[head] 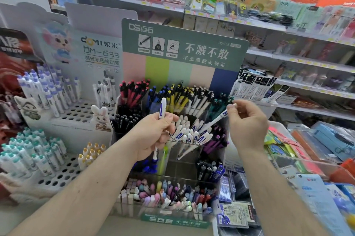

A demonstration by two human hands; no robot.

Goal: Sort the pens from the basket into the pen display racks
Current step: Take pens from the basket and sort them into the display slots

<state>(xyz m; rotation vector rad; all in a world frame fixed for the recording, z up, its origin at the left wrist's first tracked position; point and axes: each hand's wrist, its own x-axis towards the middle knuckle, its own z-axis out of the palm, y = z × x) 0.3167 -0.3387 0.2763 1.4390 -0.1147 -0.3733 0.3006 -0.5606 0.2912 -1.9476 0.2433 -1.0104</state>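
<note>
My left hand is curled round a white plastic pen with blue print, gripping it mid-barrel; it stands near upright, white cap above my fingers, blue end poking out below my palm. My right hand pinches a second white-and-blue pen by its top end between thumb and fingertips; other fingers loosely bent. That pen slants down-left, lower end among the bunch of matching white-and-blue pens in the middle tier.

Both hands are in front of the clear acrylic tiered pen rack with a green backboard printed in white characters. Top tier, left to right: pink-and-black pens, blue pens, yellow-and-black pens, white-and-black pens, teal pens. Middle tier: black pens left, purple pens right. Lower down: dark blue and black pens right, blue pens by my left wrist. Bottom tier: mixed pastel pens.

Left of it, white perforated display stand with white-and-purple pens, a rabbit figure at its front corner. Below, a second perforated stand with white-and-teal pens. Right: packaged stationery, shelves behind. Basket: can't pick it out.
</note>
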